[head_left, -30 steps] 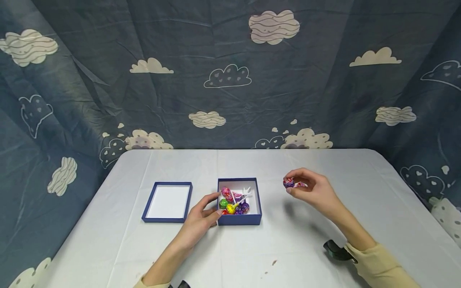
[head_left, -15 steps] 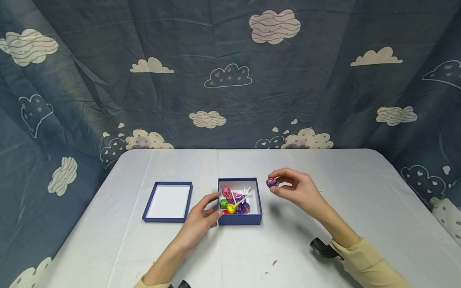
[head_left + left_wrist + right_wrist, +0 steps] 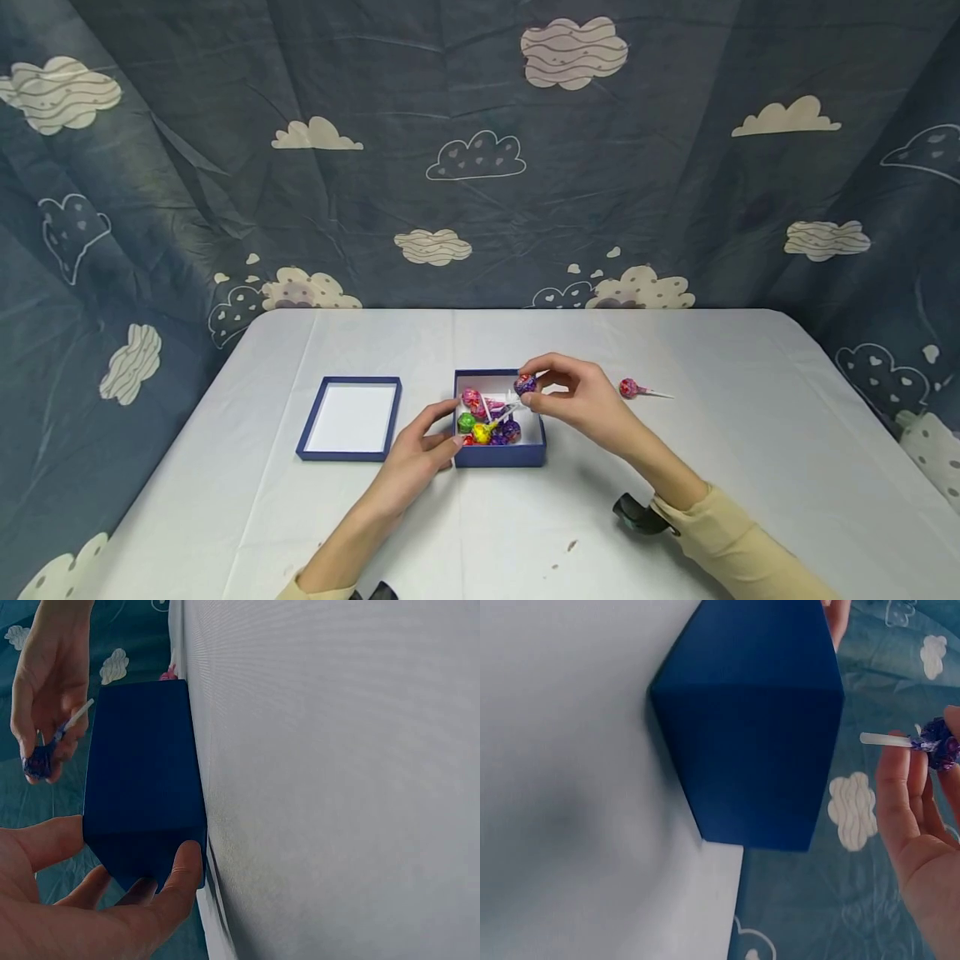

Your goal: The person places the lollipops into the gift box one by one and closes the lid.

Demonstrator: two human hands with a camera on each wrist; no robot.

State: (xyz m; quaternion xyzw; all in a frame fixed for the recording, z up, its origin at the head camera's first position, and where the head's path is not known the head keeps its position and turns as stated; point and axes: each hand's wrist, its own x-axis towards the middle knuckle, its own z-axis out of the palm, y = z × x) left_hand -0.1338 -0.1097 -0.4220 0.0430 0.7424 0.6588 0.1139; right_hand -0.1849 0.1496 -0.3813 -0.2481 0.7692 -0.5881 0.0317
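A dark blue box [image 3: 501, 456] stands on the table with several wrapped lollipops [image 3: 482, 432] in it. My left hand [image 3: 417, 447] holds the box at its left side, fingers bent along that wall, as the left wrist view also shows. Over the box's right rear part, my right hand [image 3: 583, 400] pinches a purple and red wrapped lollipop [image 3: 525, 384] by its round head. In the right wrist view, the white stick of this purple lollipop [image 3: 937, 742] points toward the box.
Left of the box lies the blue-rimmed lid [image 3: 349, 457], its white inside facing up. One pink and red lollipop [image 3: 628, 388] lies on the white table [image 3: 480, 533] beyond my right hand. A cloud-patterned curtain [image 3: 360, 217] hangs behind.
My right hand has moved left with the purple lollipop, from right of the box to above it. The pink lollipop on the table has come into view. My left hand stays at the box.
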